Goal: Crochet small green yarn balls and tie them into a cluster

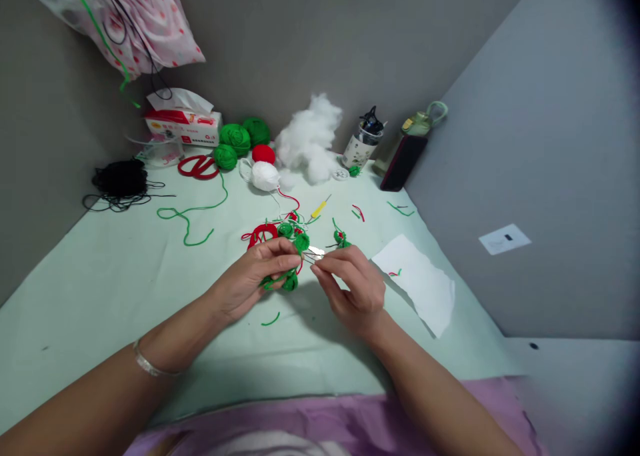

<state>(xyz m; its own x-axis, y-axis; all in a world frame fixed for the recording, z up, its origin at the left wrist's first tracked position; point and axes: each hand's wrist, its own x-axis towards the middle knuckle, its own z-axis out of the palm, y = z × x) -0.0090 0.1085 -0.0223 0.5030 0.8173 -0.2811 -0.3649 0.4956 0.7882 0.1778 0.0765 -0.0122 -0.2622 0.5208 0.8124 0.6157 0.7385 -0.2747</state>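
Note:
My left hand (267, 269) is closed, pinching a small green crocheted piece (301, 243) between thumb and forefinger. More green knitted bits (290, 282) stick out beneath its fingers. Close by on the right, my right hand (353, 283) pinches a thin dark strand that runs toward the green piece; whether it is yarn or a needle I cannot tell. Just behind the fingertips lies a shiny metal piece (316, 251), partly hidden. Beyond the left hand is a red looped item (263, 234). Another green and red crocheted piece (339, 236) rests past the right hand.
Green yarn balls (235, 139), a white yarn ball (265, 175), red scissors (199, 167), black yarn (120, 178) and white stuffing (310, 139) line the back. A yellow-handled tool (319, 209) lies mid-table. Torn white paper (420, 289) is at right, a bottle (405, 143) behind.

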